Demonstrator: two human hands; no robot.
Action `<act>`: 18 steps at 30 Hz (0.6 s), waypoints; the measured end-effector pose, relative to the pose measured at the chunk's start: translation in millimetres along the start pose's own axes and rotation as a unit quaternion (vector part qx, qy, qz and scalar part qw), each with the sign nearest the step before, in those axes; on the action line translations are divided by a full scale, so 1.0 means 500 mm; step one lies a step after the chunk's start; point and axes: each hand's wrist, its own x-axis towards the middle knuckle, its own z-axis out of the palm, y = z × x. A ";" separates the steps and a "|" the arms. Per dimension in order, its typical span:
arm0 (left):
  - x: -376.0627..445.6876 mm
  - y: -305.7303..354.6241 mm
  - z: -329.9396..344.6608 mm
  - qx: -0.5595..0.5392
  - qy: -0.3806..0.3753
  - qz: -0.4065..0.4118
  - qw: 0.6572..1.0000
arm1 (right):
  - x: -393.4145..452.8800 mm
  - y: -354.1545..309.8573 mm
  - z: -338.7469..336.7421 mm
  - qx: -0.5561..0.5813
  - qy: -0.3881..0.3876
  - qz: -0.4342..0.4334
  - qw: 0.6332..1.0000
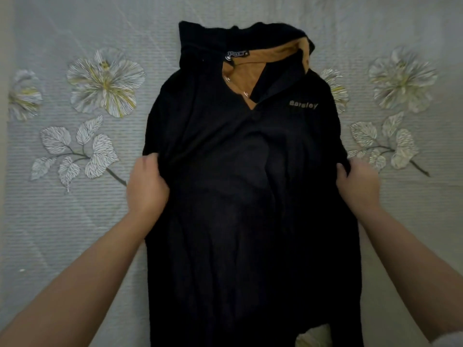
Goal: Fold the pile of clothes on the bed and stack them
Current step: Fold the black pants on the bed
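The grip of the left hand point(146, 182) is closed on the left side edge of the black shirt point(240, 196): its fingers curl over the cloth and bunch it at about chest height of the garment. The grip of the right hand point(358, 185) does the same on the opposite side edge, with the thumb and fingers pinching a fold of black cloth. Both forearms reach in from the bottom corners of the view, one on each side of the shirt, so the garment lies between them.

The shirt lies front up and lengthwise on the bed point(62, 221), with its collar point(273, 56) at the far end and its hem running out of view at the near edge. The collar is open and shows a tan lining, a small label at the neck and a few snaps along the placket. Pale lettering point(303, 105) sits on the chest, on the right hand's side. The upper left part of the shirt is folded or rumpled near the collar, and the cloth is wrinkled down the middle.

Bare bedcover lies on both sides of the shirt, beyond each hand. The cover is pale grey with printed flowers point(106, 80) and leaves point(80, 154) on the left and a matching print on the right. At the near right, a bit of pale fabric point(313, 336) shows below the shirt's edge; what it is cannot be told.
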 end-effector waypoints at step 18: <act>-0.383 0.017 0.042 -0.046 -0.084 -0.084 0.992 | -0.326 0.056 0.021 0.058 -0.085 -0.029 0.994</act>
